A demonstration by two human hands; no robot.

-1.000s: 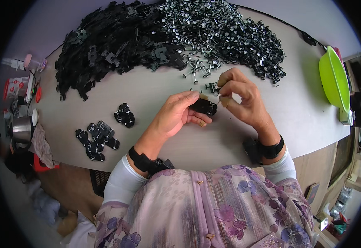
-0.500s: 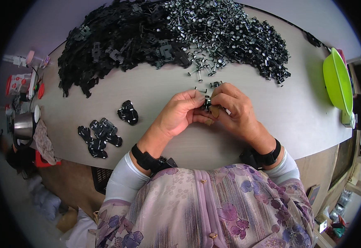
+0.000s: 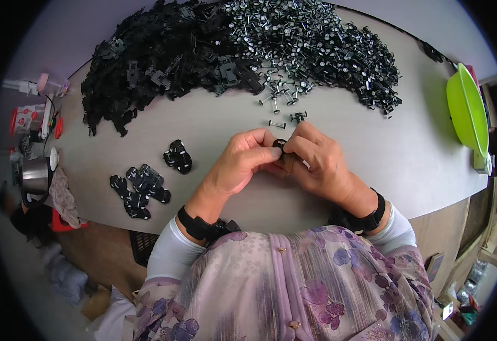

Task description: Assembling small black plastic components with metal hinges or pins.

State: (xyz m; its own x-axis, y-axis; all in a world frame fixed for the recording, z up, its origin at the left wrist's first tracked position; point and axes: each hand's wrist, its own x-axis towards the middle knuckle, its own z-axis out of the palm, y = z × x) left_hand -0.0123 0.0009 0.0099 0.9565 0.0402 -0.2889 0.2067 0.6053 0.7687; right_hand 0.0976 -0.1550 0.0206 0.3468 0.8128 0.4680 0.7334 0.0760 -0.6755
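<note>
Below the near edge of the pale worktop (image 3: 242,116), a dark crate (image 3: 141,247) shows left of the person's flowered garment (image 3: 248,273). Over the worktop, inward from the middle of that edge, the left hand (image 3: 242,158) and right hand (image 3: 317,158) meet, both sets of fingertips gripping 1 small black part (image 3: 279,144), mostly hidden. Toward the near left corner lie 2 groups of black pieces, a larger group (image 3: 140,177) and a smaller group (image 3: 177,156); a metal pot (image 3: 35,174) is by the left edge. Just beyond the hands lies 1 loose axle (image 3: 277,124). A green basin (image 3: 465,111) leans by the right edge. Along the far edge, a black heap (image 3: 152,62) meets an axle heap (image 3: 316,51) before a lilac wall (image 3: 453,34).
</note>
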